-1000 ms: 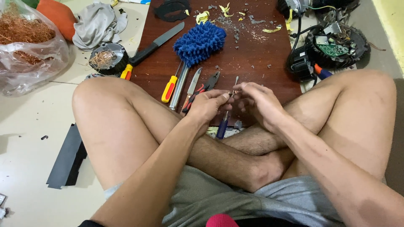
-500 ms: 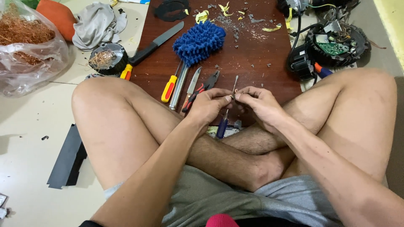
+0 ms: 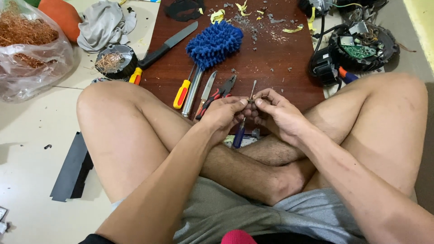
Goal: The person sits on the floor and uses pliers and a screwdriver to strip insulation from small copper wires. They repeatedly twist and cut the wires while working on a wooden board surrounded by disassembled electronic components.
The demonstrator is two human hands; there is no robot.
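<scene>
Head view: left hand (image 3: 221, 113) and right hand (image 3: 275, 113) stay pinched together on a small metal part (image 3: 254, 96) over the crossed legs, grip barely shifted from a second ago. Screwdriver (image 3: 182, 92), pliers (image 3: 220, 94), blue mitt (image 3: 214, 42) lie untouched on the brown board (image 3: 289, 58).

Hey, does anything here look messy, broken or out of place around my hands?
Yes. Yellow and grey scraps litter the far end of the wooden board, and a round black device at its right lies opened, circuit board exposed. Both hands pinch a small metal piece; nothing looks spilled there.
</scene>
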